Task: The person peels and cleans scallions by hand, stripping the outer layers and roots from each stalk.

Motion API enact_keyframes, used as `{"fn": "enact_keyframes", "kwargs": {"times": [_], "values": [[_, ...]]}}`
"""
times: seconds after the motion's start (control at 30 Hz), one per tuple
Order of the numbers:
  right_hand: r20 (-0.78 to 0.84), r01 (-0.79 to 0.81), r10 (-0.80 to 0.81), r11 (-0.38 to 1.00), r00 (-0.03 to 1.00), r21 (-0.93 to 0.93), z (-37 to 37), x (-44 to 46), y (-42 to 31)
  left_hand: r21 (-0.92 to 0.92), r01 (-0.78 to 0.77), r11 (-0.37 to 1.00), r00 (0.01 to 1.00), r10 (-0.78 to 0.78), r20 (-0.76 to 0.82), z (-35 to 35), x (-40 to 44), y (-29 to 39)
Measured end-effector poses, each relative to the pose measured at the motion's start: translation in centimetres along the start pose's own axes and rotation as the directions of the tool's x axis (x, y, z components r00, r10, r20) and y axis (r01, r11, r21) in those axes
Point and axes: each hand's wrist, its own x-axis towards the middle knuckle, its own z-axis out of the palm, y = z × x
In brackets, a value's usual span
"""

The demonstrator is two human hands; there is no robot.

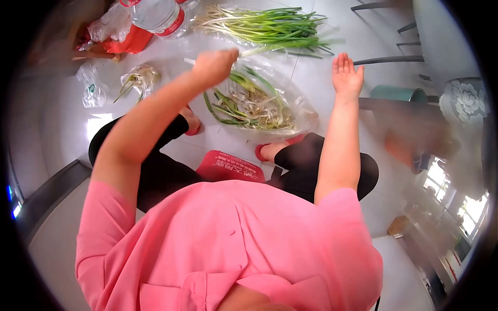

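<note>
My left hand [215,66] is closed round a green onion [257,51], whose pale end sticks out on the left and whose green leaves stretch right. My right hand [347,76] is open, palm up, with its fingers extended and nothing in it. Between the hands and nearer my body, a clear plastic bag [306,115] on the floor holds onion trimmings [259,106], with yellowed leaves and roots. Beyond my left hand lies a large bunch of green onions [264,26] on plastic.
Large water bottles [158,16] and a red bag [136,40] stand at the upper left. Small plastic bags [93,85] lie below them. Dark metal legs [389,59] and a green cylinder [394,94] are at the right. A red item [228,166] lies between my legs.
</note>
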Motion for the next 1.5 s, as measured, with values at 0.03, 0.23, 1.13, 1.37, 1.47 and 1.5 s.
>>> {"fn": "enact_keyframes", "kwargs": {"times": [0.03, 0.23, 1.13, 1.37, 1.47, 1.5], "values": [[-0.174, 0.026, -0.028, 1.0, 0.984, -0.015, -0.8, 0.4, 0.4, 0.016, -0.039, 0.999, 0.999, 0.039, -0.001, 0.4, 2.4, -1.4], [0.024, -0.196, 0.268, 0.757, 0.963, -0.623, -6.9, 0.5, 10.5, 0.196, -0.01, 0.98, 1.0, 0.01, 0.003, -1.3, 12.4, -4.2], [0.313, 0.457, 0.336, -0.57, 0.888, -0.683, -11.8, -4.9, 23.9, -0.604, 0.751, -0.268, 0.535, -0.291, 0.793, 17.5, -6.7, 0.1], [0.384, 0.555, 0.561, -0.167, 0.733, -0.815, -8.3, -6.4, 19.7, -0.664, 0.707, -0.242, 0.617, -0.247, 0.747, 15.0, -6.2, 0.5], [0.377, 0.522, 0.635, -0.049, 0.675, -0.852, -7.8, -7.2, 18.4, -0.723, 0.559, -0.405, 0.66, -0.31, 0.684, 14.5, -5.7, 1.5], [0.323, 0.366, 0.661, 0.078, 0.677, -0.927, -7.8, -7.1, 18.3, -0.738, 0.549, -0.392, 0.64, -0.371, 0.673, 13.2, -5.8, 2.1]]}}
